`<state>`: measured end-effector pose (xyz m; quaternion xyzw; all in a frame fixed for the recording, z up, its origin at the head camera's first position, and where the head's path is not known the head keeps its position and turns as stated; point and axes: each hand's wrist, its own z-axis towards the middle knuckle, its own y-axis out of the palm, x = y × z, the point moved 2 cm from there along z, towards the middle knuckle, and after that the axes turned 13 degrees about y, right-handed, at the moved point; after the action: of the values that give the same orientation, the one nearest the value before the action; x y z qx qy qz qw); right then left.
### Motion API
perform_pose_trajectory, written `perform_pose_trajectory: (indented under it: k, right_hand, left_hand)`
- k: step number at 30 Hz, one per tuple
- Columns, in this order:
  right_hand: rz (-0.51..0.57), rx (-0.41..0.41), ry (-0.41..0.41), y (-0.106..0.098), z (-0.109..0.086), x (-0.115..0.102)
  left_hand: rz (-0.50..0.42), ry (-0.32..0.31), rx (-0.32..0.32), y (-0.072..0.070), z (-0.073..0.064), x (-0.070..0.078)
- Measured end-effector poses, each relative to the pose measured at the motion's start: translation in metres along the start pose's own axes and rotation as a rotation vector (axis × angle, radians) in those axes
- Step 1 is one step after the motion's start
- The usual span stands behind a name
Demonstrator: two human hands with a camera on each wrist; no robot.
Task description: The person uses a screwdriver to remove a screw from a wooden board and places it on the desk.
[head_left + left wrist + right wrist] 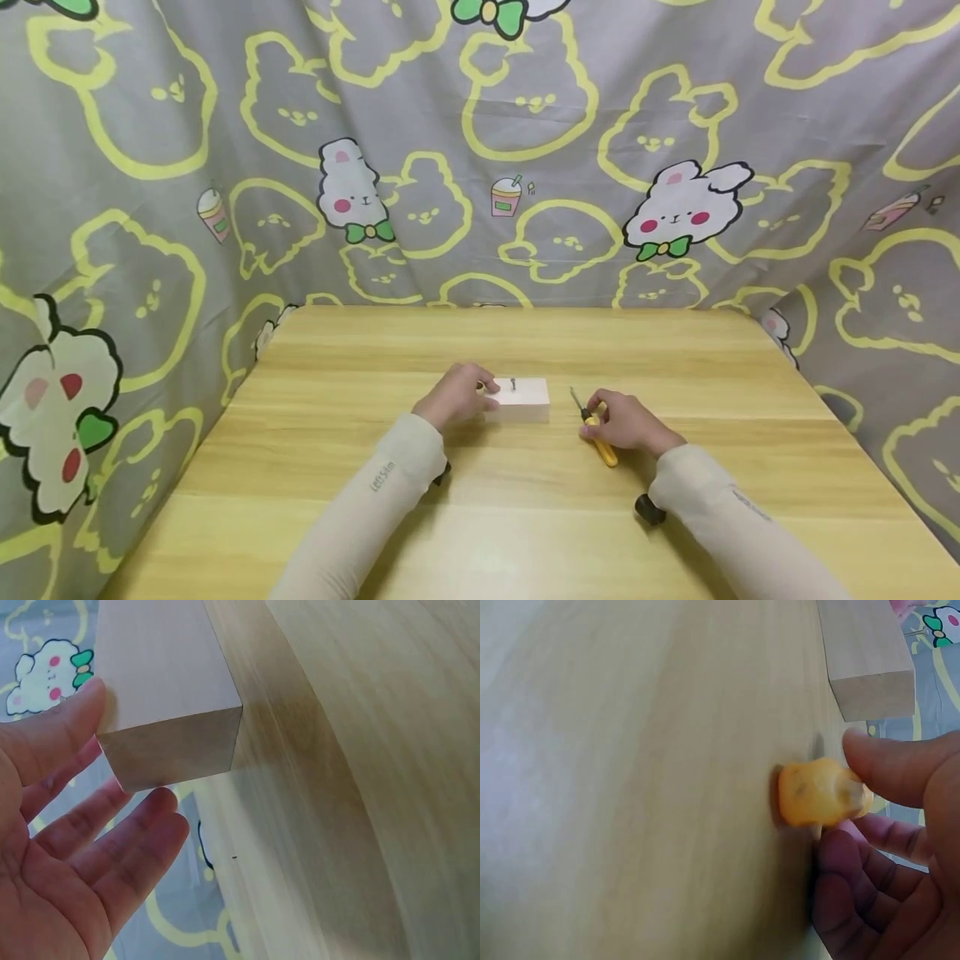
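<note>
A pale wooden block lies on the table, with a small screw standing upright from its top. My left hand is at the block's left end, holding it between thumb and fingers; the left wrist view has the thumb at one edge of the block. To the right of the block, my right hand pinches a screwdriver by its yellow handle. The metal shaft points away from me, tilted left. In the right wrist view the handle's butt faces the camera, close over the table.
The wood-grain table spreads on all sides of the block. A grey curtain with yellow cartoon outlines hangs behind it and at both sides. Dark wrist devices sit under the sleeves.
</note>
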<state>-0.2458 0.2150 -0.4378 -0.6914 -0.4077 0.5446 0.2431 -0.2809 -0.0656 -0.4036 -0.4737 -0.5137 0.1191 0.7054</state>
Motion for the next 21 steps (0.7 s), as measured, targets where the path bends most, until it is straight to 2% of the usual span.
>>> perform_pose_trajectory:
  k: [9,16,21]
  right_hand:
    - [-0.010,-0.009,0.000,0.0025,0.0022,-0.0021]
    - [0.017,0.003,-0.015,0.0006,0.0007,-0.0019]
    - [0.065,0.012,-0.019,-0.0003,0.0009,-0.0006]
  left_hand:
    - [0.015,0.000,-0.005,-0.0001,-0.0026,-0.0034]
    - [-0.012,0.004,-0.009,0.0003,-0.0034,-0.0031]
    - [0.008,0.004,-0.009,-0.0014,0.0000,-0.0016]
